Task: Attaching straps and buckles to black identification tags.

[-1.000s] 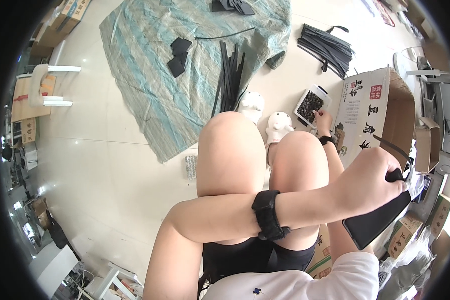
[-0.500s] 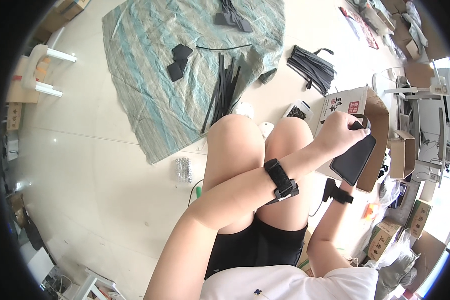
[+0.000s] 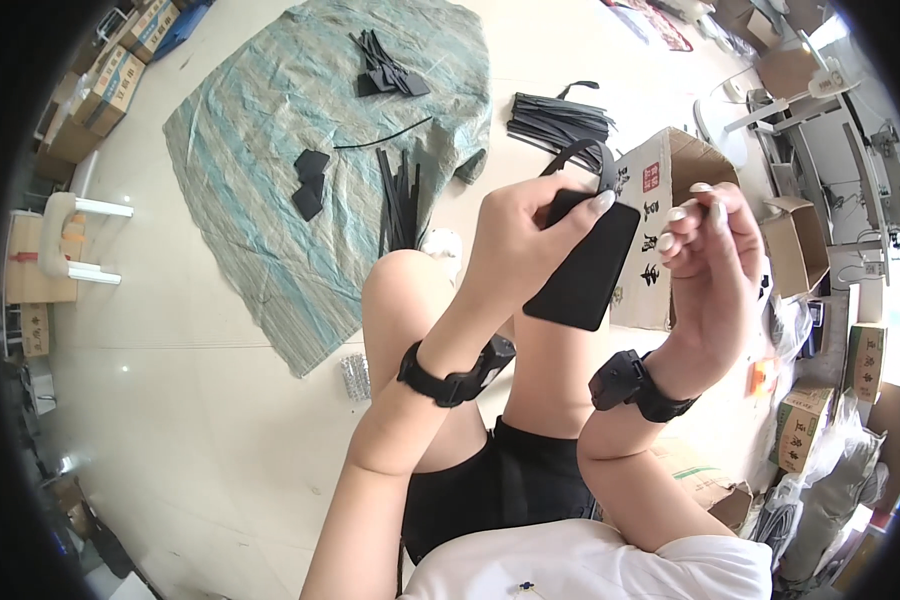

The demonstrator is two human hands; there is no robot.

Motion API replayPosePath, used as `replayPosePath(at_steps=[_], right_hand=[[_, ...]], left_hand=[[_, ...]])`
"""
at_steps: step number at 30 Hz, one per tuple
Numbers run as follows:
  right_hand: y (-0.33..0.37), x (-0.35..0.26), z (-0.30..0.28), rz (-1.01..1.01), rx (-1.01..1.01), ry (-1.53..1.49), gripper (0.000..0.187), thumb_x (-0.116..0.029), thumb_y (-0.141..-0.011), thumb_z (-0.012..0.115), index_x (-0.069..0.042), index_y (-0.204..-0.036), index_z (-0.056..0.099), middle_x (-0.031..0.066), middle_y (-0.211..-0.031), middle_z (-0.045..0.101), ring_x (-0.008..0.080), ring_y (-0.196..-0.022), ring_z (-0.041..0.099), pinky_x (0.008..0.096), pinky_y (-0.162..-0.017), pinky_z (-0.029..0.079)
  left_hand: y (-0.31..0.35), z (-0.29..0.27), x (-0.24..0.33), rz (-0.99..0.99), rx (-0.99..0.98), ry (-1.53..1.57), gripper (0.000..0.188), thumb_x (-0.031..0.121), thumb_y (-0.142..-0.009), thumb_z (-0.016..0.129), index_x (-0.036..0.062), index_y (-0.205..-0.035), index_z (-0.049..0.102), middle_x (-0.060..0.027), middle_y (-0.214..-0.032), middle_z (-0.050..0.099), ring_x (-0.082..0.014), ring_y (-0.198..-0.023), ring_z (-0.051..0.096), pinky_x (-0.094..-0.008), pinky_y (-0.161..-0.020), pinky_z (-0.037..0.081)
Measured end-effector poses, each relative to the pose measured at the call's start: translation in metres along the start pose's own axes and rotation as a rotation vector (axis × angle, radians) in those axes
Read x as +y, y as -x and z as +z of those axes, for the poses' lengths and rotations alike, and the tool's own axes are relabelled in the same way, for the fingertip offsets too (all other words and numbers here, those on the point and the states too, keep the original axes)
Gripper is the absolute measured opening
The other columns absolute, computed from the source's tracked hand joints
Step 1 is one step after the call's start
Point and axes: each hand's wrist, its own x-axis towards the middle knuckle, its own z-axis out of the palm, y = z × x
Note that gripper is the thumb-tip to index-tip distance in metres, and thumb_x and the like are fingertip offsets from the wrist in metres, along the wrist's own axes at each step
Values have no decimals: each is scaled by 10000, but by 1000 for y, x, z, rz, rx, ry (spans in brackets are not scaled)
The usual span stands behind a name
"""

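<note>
Between the thumb and fingers of my left hand (image 3: 525,240) is a black flat tag (image 3: 592,265), rectangular with rounded corners. A black strap loop (image 3: 600,155) rises from its top end. My right hand (image 3: 715,280) is raised to the right of the tag, apart from it. Its fingers are curled in with the tips close together; whether something small is pinched there I cannot make out. Each wrist wears a black strap with a small device. Behind both hands stands an open cardboard box (image 3: 645,235).
A striped grey-green cloth (image 3: 260,180) covers part of the floor, bearing black strips (image 3: 400,200), black flat pieces (image 3: 311,185) and a strap bundle (image 3: 388,75). More black straps (image 3: 560,125) lie beside it. A white stool (image 3: 60,235) is at left; boxes (image 3: 805,425) stand at right.
My left hand has moved left, carrying the tag away from the box opening, with its strap loop now showing above. My right hand, mostly hidden before, has come up into view.
</note>
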Motion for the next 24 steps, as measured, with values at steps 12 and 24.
replayPosePath(at_steps=[12, 24], right_hand=[[-7, 64, -19, 148, 125, -131, 84, -52, -796, 581, 21, -796, 624, 4, -767, 523, 71, -733, 481, 190, -696, 351], [-3, 69, -30, 136, 130, -43, 88, -55, -818, 550, 18, -819, 598, 45, -864, 555, 103, -809, 524, 219, -754, 386]], left_hand=[[1, 8, -1, 136, 20, -296, 151, 89, -780, 636, -47, -839, 607, 24, -643, 533, -17, -561, 422, -154, -469, 305], [-3, 16, -15, 475, 67, -615, 109, -19, -674, 627, 23, -771, 602, -69, -615, 571, -185, -468, 536, -254, -414, 401]])
